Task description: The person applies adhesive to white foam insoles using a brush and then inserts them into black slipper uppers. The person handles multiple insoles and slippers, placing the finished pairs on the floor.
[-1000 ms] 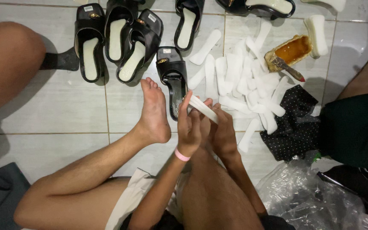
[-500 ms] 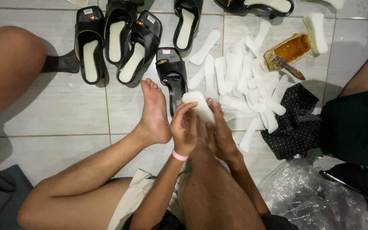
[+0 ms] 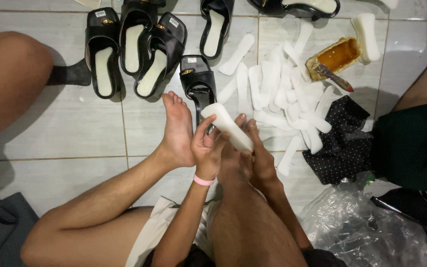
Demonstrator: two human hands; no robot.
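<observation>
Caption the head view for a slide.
Both hands, left hand and right hand, hold a white insole above black sandals.

White insole point(image 3: 227, 126): one piece, flat, elongated with rounded ends, plain off-white, no visible marks. Held tilted, its upper end pointing up-left, its lower end down-right, raised off the tiled floor. Position: just below the single black sandal point(image 3: 197, 80), partly overlapping that sandal's lower end, and left of the sandal-side heap of loose white insoles point(image 3: 292, 99).
</observation>
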